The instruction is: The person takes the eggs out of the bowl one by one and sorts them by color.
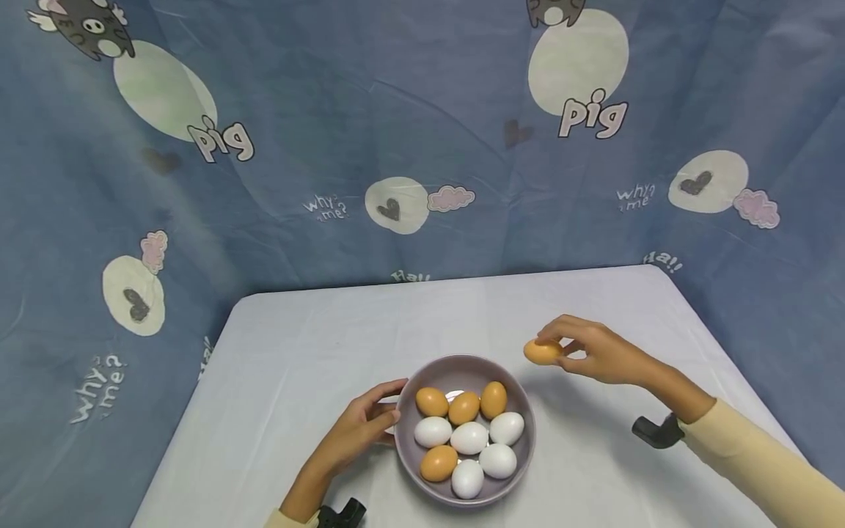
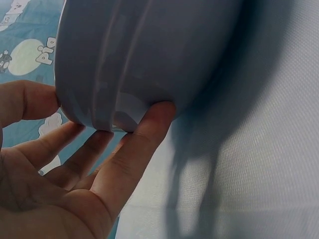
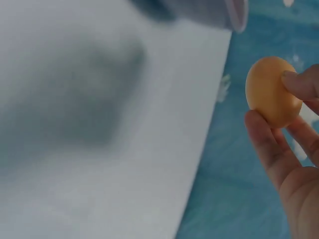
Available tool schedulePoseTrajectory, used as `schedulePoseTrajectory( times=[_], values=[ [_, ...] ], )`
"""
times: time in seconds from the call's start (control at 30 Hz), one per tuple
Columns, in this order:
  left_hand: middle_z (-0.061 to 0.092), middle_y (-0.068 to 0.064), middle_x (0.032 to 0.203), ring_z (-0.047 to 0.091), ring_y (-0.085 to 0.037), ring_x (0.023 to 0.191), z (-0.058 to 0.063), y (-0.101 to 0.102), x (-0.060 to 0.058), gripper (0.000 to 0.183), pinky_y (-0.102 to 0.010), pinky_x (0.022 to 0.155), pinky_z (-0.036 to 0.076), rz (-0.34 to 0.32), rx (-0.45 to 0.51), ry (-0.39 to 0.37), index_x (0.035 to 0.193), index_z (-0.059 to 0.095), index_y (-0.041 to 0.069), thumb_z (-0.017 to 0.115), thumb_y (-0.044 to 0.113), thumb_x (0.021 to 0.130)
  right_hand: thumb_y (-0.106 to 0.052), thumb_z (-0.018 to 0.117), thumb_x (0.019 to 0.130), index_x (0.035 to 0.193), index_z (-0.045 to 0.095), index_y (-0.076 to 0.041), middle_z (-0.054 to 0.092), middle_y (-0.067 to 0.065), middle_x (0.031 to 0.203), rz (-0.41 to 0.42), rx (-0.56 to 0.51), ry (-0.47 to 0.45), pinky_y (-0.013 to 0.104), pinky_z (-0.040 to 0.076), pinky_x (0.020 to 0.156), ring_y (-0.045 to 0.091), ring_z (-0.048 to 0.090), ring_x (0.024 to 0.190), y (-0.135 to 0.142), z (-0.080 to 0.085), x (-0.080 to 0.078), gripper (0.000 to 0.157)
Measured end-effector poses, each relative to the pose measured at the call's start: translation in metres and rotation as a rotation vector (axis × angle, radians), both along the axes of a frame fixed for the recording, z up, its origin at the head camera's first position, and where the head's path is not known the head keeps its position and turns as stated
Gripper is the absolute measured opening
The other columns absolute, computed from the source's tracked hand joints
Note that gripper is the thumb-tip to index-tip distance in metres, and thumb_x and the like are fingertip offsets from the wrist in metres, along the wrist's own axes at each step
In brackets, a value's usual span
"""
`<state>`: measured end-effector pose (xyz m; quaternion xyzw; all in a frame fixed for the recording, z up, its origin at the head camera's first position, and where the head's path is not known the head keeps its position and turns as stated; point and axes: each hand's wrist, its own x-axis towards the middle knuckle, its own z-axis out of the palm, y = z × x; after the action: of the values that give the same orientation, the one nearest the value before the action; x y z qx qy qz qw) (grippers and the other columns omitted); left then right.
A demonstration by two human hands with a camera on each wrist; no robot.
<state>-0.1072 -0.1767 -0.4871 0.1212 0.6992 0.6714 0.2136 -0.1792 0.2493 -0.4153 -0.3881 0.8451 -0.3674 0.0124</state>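
An orange-brown, smooth oval egg (image 1: 543, 352) is pinched between the thumb and fingers of the right hand (image 1: 587, 353). It is held up off the table, at between one and two o'clock from a round, mauve-grey, glossy bowl (image 1: 404, 469), near it but apart from the rim. In the right wrist view, the thumb is seen laid on one face of the egg, with fingertips set against the opposite side.

The bowl is set on a table covered in white cloth (image 1: 317, 345). Its outer wall is touched at nine to ten o'clock by the left hand (image 1: 359, 425), whose digits are spread wide and kept fairly straight, with the tips rested on the wall.

Inside the bowl, four more orange-brown eggs (image 1: 439, 463) can be counted: at ten, twelve, one and seven o'clock. Five white oval eggs (image 1: 506, 428) are also seen, one at the centre and the others at nine, three, four and six o'clock.

Each wrist is fitted with a black device (image 1: 658, 432) beside a cream sleeve (image 1: 752, 458). The table is backed by a blue printed cloth (image 1: 449, 242).
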Motion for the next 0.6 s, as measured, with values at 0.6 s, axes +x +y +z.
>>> schedulePoseTrajectory(
  times=[0.6],
  values=[
    [0.036, -0.032, 0.153, 0.055, -0.045, 0.127, 0.0, 0.001, -0.001, 0.055, -0.04, 0.081, 0.062, -0.016, 0.006, 0.006, 0.151, 0.036, -0.001, 0.057, 0.011, 0.101, 0.006, 0.073, 0.085, 0.114, 0.068, -0.006, 0.067, 0.012, 0.114, -0.236, -0.055, -0.055, 0.024, 0.06, 0.077, 0.008, 0.064, 0.099, 0.049, -0.073, 0.006, 0.032]
  ],
)
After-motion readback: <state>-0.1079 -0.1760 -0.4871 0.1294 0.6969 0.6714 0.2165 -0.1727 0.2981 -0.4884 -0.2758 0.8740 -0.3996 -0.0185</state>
